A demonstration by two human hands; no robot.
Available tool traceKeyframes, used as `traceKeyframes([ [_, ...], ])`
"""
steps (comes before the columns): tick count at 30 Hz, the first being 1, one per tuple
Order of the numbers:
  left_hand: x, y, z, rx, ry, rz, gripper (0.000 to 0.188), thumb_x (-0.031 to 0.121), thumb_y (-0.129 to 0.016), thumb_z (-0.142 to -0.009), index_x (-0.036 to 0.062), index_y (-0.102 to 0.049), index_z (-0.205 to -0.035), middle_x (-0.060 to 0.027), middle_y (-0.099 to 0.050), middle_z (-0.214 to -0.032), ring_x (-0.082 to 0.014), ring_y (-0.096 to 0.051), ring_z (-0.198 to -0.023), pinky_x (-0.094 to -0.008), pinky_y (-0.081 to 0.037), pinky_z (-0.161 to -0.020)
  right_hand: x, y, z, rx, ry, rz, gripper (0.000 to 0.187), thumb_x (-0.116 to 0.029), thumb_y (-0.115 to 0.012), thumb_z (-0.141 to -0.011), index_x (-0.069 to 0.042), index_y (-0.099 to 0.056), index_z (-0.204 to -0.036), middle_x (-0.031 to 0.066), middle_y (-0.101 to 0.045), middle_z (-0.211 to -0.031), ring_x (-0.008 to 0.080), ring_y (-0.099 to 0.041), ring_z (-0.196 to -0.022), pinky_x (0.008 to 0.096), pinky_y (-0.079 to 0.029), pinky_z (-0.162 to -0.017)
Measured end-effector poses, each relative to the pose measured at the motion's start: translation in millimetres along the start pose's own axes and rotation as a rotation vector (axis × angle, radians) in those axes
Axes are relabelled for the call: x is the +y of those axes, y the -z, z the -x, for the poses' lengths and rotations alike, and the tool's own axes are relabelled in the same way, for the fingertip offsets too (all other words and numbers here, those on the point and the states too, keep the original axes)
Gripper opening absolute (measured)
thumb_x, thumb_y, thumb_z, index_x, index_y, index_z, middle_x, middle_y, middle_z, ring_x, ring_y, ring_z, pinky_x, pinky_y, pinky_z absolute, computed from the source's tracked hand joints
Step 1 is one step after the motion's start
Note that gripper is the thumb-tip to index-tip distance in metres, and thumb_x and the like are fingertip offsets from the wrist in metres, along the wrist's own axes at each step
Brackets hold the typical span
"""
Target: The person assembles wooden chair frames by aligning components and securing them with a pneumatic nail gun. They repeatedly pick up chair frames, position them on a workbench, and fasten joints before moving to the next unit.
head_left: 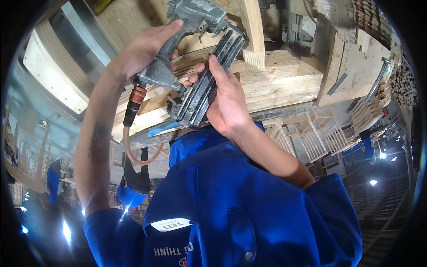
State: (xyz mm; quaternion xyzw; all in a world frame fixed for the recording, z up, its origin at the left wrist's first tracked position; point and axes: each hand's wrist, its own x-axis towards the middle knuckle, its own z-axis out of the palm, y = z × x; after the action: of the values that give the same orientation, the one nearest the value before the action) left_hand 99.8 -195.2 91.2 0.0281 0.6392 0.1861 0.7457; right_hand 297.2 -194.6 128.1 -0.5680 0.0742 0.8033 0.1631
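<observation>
A grey pneumatic nail gun [195,15] is held between my two hands above the wooden work surface. My left hand [144,46] is closed around its handle, the thumb lying along the top. My right hand [227,98] grips the long black and silver magazine [209,78], with the thumb on its near face and the fingers curled behind. Whether fasteners sit inside the magazine I cannot make out. At the handle's lower end, an orange and black coupling [134,100] joins a translucent air hose [129,144] that loops down beneath my left wrist.
Thick pale timber [284,84] lies just beyond my hands, with an upright wooden post [253,35] against it. To the right, a board [351,66] carries a dark narrow strip [338,84] and what looks like a hammer [378,78]. Slatted wooden frames [320,138] stand farther off.
</observation>
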Motion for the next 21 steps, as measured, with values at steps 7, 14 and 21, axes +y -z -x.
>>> traceKeyframes([
  [7,-5,19,-22,-0.197,-0.307,-0.157,0.064,0.061,-0.061,-0.098,-0.0011,-0.065,-0.115,-0.0028,-0.06,-0.076,-0.0107,-0.064,-0.063,-0.0264,-0.055,-0.06,17,-2,-1,-0.034,0.099,-0.108,0.018,-0.031,-0.052,-0.11,-0.013,-0.047,-0.11,0.0008,-0.054,-0.094,0.0144,-0.058,-0.083,0.038,-0.057,-0.088],
  [14,20,2,-46,-0.139,-0.101,-0.753,0.065,0.062,-0.074,-0.088,-0.002,-0.07,-0.1,-0.0029,-0.062,-0.07,-0.0102,-0.063,-0.057,-0.0254,-0.05,-0.053,16,-6,0,-0.023,0.136,-0.134,0.02,-0.031,-0.051,-0.11,-0.012,-0.046,-0.109,0.0003,-0.054,-0.096,0.0126,-0.057,-0.083,0.0348,-0.057,-0.085],
  [21,37,-4,-36,-0.068,-0.093,-0.775,0.054,0.057,-0.075,-0.084,0.0029,-0.072,-0.075,-0.0046,-0.062,-0.06,-0.0135,-0.062,-0.055,-0.0291,-0.048,-0.055,11,-11,1,0.01,0.05,-0.207,0.02,-0.032,-0.051,-0.11,-0.012,-0.047,-0.109,0.0002,-0.054,-0.095,0.0153,-0.058,-0.084,0.0355,-0.057,-0.082],
])
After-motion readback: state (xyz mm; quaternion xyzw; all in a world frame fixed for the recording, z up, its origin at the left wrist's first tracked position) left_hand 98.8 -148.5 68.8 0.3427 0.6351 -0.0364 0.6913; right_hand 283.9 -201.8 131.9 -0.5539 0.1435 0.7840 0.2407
